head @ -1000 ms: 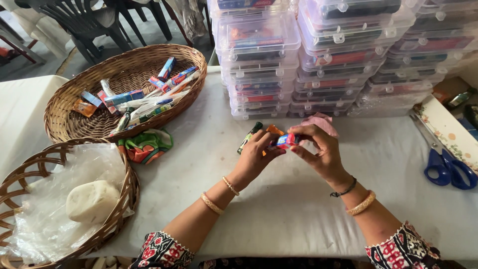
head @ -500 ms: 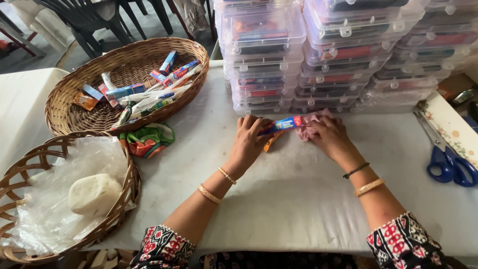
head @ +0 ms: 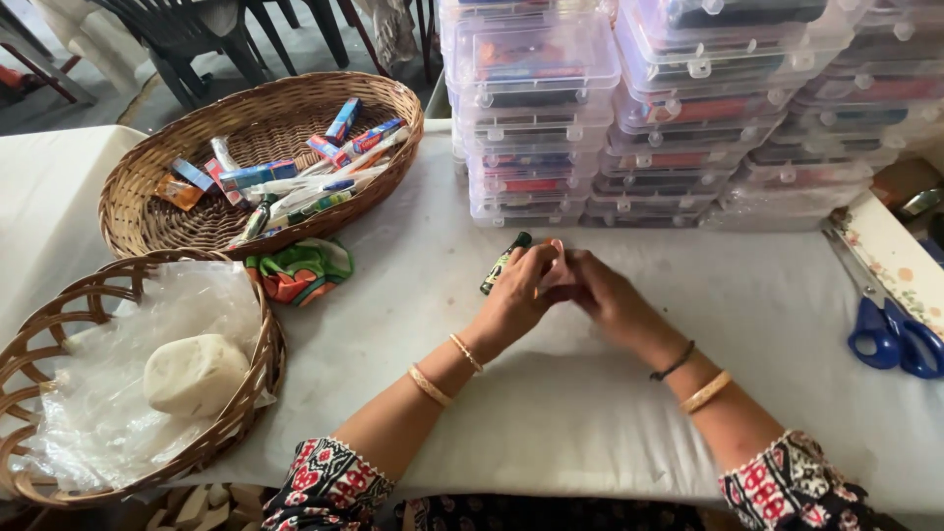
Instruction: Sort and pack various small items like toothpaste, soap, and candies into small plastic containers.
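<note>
Now hands point(head: 565, 285) closed together; red-blue packet gone from view

2 wicker baskets point(head: 261, 118) left of my hands, 1 pair blue scissors point(head: 890, 329) right, 1 white lump point(head: 195, 372).

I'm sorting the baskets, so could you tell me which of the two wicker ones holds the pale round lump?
The nearer basket, lined with clear plastic, holds the pale lump; the farther basket holds small colourful packets.
</note>
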